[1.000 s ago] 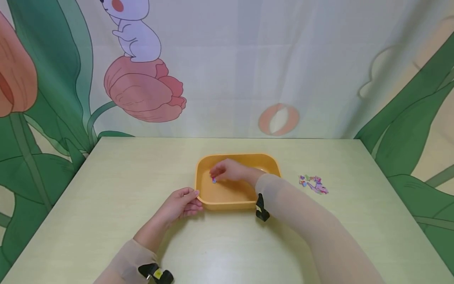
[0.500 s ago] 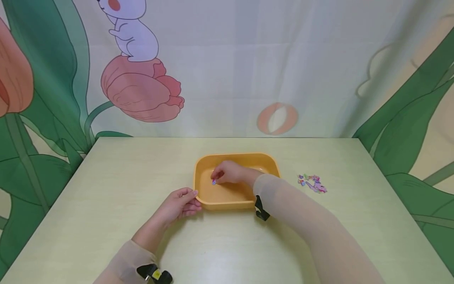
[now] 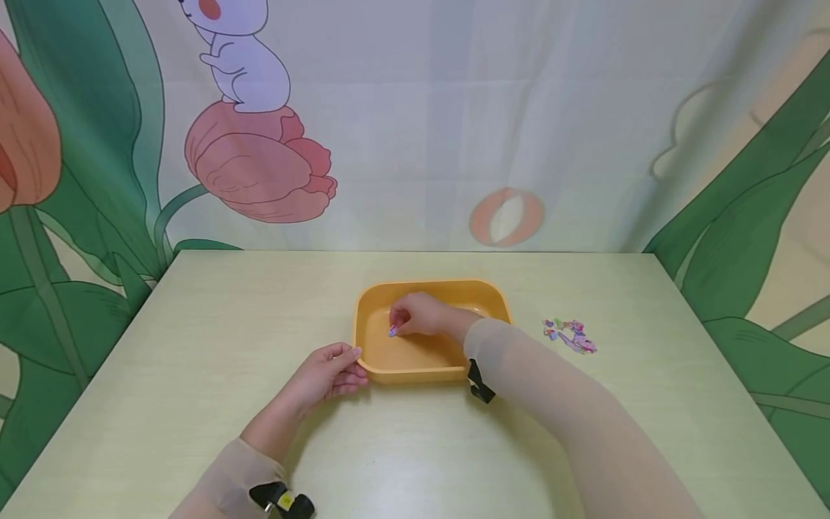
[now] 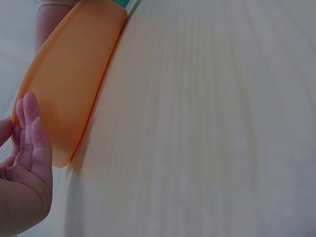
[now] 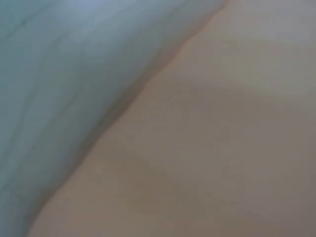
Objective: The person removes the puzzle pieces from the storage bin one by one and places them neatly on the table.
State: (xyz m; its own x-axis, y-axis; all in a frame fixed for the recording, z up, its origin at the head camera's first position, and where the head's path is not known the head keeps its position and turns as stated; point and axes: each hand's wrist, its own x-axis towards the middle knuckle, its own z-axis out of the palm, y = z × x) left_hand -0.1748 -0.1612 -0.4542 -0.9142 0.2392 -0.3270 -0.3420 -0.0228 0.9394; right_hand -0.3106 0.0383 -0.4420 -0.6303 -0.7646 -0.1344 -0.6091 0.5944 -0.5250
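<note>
A yellow-orange rectangular tray [image 3: 415, 375] stands on the table. My left hand [image 3: 329, 371] grips its near left corner, the thumb at the rim and the fingers against the outer wall. The left wrist view shows those fingers [image 4: 38, 145] by the tray's outside [image 4: 74, 74]. Inside the tray, my right hand [image 3: 418, 314] pinches a tiny purple-and-blue piece [image 3: 392, 331] between thumb and fingertips, low over the floor. Whether the piece touches the floor, I cannot tell. Sleeve fills much of the blurred right wrist view, and the right hand is not visible there.
Right of the tray lies a small cluster of colourful, mostly purple and pink flat pieces [image 3: 570, 336], too small to identify. The pale wooden table [image 3: 214, 324] ends at a printed curtain [image 3: 389, 144] behind. My right forearm crosses the tray's right side.
My right hand has come down slightly inside the tray with the small piece, its fingers drawing closer together around it. The left hand keeps its grip on the corner; the tray stays put.
</note>
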